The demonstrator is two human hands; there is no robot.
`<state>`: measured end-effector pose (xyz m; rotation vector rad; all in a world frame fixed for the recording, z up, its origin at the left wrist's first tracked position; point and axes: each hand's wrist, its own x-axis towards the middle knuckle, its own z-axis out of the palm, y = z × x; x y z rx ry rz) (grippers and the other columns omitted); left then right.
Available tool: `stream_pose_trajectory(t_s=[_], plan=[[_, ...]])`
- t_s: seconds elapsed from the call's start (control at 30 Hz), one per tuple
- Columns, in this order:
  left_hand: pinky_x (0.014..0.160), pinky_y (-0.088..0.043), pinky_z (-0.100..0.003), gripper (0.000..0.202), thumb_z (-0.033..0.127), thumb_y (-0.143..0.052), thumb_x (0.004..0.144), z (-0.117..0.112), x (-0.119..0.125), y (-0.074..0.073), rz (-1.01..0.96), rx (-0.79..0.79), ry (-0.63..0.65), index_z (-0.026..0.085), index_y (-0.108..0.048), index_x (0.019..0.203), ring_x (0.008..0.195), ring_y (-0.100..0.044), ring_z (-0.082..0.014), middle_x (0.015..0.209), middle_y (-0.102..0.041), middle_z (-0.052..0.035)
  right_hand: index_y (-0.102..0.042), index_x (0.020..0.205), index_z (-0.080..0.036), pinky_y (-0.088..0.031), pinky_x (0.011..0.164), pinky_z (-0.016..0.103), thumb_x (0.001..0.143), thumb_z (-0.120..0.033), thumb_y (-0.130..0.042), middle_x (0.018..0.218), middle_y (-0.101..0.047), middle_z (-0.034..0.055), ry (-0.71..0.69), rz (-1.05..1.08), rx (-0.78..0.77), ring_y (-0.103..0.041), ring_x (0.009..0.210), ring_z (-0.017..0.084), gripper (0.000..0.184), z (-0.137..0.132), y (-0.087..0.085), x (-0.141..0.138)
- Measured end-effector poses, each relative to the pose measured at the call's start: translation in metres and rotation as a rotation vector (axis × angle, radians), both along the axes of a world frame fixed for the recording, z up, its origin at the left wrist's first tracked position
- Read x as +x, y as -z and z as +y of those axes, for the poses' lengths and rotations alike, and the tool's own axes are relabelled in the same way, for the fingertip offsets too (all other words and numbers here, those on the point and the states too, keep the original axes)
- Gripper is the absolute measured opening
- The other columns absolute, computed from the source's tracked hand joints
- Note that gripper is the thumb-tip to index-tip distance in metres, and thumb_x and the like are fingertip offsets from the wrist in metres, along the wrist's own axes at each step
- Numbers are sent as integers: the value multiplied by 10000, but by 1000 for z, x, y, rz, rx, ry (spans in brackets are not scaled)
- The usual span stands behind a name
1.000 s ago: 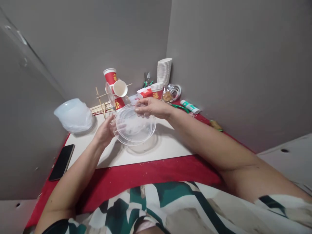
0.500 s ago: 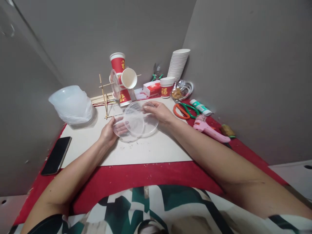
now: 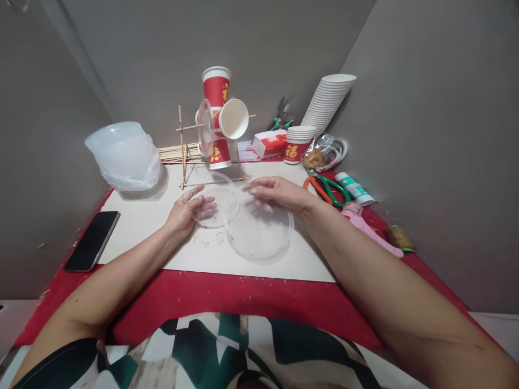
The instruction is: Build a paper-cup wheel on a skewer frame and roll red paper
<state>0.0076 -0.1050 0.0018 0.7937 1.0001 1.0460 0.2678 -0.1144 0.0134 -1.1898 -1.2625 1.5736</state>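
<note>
Two clear round plastic lids lie on the white board [image 3: 146, 232]. My left hand [image 3: 187, 209] holds the smaller clear lid [image 3: 217, 202] by its left rim, fingers curled under and over it. My right hand [image 3: 279, 193] rests its fingers on the far edge of the larger clear lid [image 3: 261, 235], which lies flat on the board to the right. Behind them stands a structure of red paper cups [image 3: 219, 116] on wooden sticks [image 3: 182, 146].
A plastic bag of clear containers [image 3: 124, 156] sits at back left, a black phone [image 3: 92, 240] on the red cloth at left. Stacked white cups [image 3: 326, 102], scissors [image 3: 324, 189], a pink glue gun [image 3: 367, 227] and a glue tube [image 3: 352, 187] lie at right. Grey walls enclose the corner.
The two lids, held together in the air a second ago, have come apart and down onto the board; my right hand drew the larger one to the right. The view shifted left and down.
</note>
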Motion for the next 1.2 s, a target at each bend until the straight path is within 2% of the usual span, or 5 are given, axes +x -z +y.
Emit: stream_pose_trajectory(t_s=[0.13,0.27,0.43,0.6,1.2], plan=[[654,-615,-251,466,63,-654,854,2,-1,1,7,11,12,126,-580,1309,721,-777,-197,860,-782,-109,-763,987,-151,-405,434,191,696,-407,-867,618,-655,-29,-261,-144,23,-498,454,66,401,-7,2,-8],[666,-611,-259,401,76,-643,876,2,-1,2,-2,30,20,134,-598,1270,756,-777,-198,871,-782,-103,-792,1016,-173,-455,539,220,728,-374,-830,744,-725,0,-349,-320,145,-574,578,97,354,-9,6,-13],[655,-604,-253,354,90,-661,872,3,0,2,-6,31,25,145,-622,1220,773,-766,-185,874,-784,-86,-753,781,-177,-469,575,244,794,-378,-778,668,-695,18,-147,-362,288,-612,621,129,204,-5,8,-12],[643,-596,-245,316,108,-705,852,1,2,1,-22,47,56,151,-634,1157,757,-755,-175,856,-783,-73,-641,800,-194,-443,446,217,767,-391,-840,729,-717,38,144,-166,151,-619,558,123,282,-5,6,-19],[790,-601,-294,170,100,-781,749,-8,1,-4,-129,12,190,139,-747,911,771,-706,-148,809,-743,-32,-704,796,-174,-493,471,190,674,-436,-906,711,-744,34,15,72,46,-650,576,110,352,-16,11,-33]])
